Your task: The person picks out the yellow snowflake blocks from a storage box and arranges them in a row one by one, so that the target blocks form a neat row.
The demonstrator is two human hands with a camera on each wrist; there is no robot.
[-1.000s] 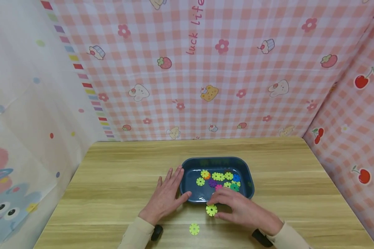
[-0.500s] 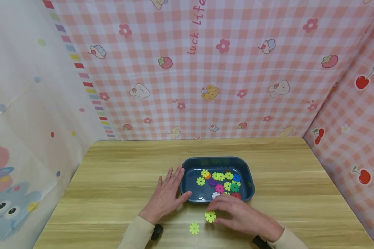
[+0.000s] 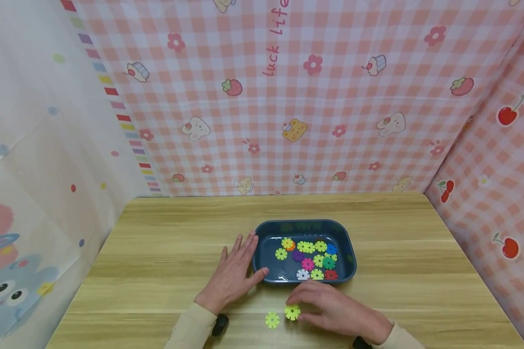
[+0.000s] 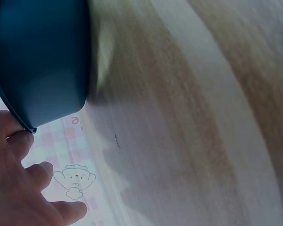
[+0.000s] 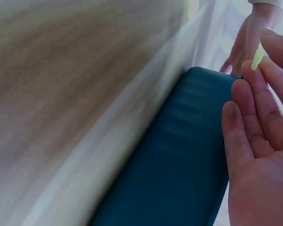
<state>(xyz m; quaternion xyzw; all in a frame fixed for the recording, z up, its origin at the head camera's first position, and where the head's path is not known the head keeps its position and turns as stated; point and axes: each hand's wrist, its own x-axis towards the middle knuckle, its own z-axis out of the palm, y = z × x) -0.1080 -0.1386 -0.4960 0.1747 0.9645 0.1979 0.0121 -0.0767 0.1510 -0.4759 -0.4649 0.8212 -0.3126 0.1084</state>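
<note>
My right hand (image 3: 334,306) pinches a yellow-green notched plastic disc, a snowflake building piece (image 3: 291,316), between thumb and fingers in front of the tray. The right wrist view shows that piece (image 5: 258,57) edge-on at the fingertips. A similar yellow-green piece (image 3: 272,325) lies on the table just left of it. Against the left end of a dark blue tray (image 3: 305,223) rests my left hand (image 3: 230,280), its fingers spread and fairly straight on the rim. Inside the tray lie several such pieces, among them a pink one (image 3: 307,264), a purple one and a green one.
The wooden table (image 3: 192,218) runs back to a pink checked cloth (image 3: 262,160). More patterned cloth hangs at the left and right sides. The tray's raised wall stands between the right hand and the pieces inside.
My right hand has drawn back from the tray's front rim toward the table's near side, carrying the pinched yellow-green piece closer to the loose one. My left hand has stayed put.
</note>
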